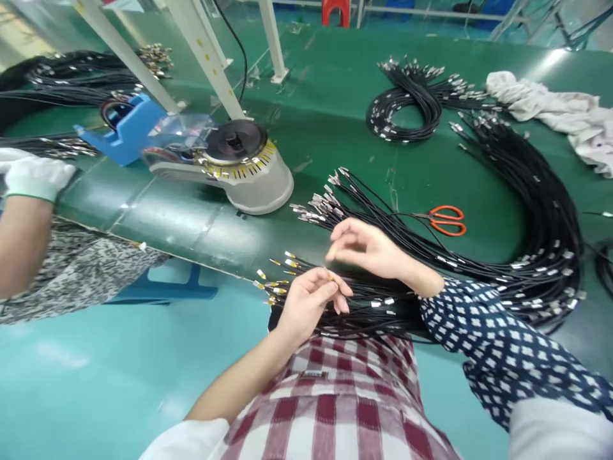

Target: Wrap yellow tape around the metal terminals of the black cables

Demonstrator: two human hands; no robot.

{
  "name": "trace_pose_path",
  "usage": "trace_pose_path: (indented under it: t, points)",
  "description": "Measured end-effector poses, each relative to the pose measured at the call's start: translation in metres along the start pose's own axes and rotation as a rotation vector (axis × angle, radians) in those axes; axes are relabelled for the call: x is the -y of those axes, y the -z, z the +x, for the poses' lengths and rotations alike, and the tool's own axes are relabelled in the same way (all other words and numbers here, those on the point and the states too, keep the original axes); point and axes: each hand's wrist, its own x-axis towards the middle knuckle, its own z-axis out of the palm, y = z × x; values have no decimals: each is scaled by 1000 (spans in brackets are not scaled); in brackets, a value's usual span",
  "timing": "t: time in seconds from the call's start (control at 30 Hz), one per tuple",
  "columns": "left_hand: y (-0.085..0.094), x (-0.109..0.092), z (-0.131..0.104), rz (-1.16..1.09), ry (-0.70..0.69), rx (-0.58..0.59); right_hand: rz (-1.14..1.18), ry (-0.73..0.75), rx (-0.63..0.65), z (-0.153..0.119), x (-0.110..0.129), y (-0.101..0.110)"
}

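My left hand (311, 300) is closed in a pinch above a bundle of black cables (368, 313) at the table's front edge. A tiny yellowish bit shows between its thumb and forefinger; its kind is unclear. Several cable ends beside this hand carry yellow pieces (272, 291). Just above and to the right, my right hand (366, 249) has curled fingers with the thumb near the forefinger. Anything between those fingertips is too small to make out. Under its wrist runs a second, larger bundle of black cables (550, 211) with silver connectors (323, 207).
Orange-handled scissors (445, 220) lie behind the cables. A round grey dispenser (258, 185) with yellow labels stands left of centre, near a blue tape holder (129, 131). A coiled cable bundle (407, 115) and white cloth (550, 108) lie farther back. A co-worker's gloved hand (38, 176) is at left.
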Motion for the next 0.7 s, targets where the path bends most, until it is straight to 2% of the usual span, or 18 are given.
trace_pose_path:
  t: [0.07, 0.1, 0.2, 0.3, 0.57, 0.7]
  points:
    - [1, -2, 0, 10, -20, -61, -226, 19, -134, -18, 5, 5]
    - [1, -3, 0, 13, -34, -92, -340, 7, -135, -30, 8, 7]
    - [-1, -3, 3, 0, -76, -168, -605, -26, -7, -63, 14, 8]
    - [-3, -2, 4, 1, -107, -197, -787, -1, 2, -82, 10, 1]
    - [20, -18, -1, 214, -120, -170, -952, 53, -13, -79, 2, -11]
    - [24, -24, -7, 327, -135, -162, -975, 31, -24, -69, 3, -25]
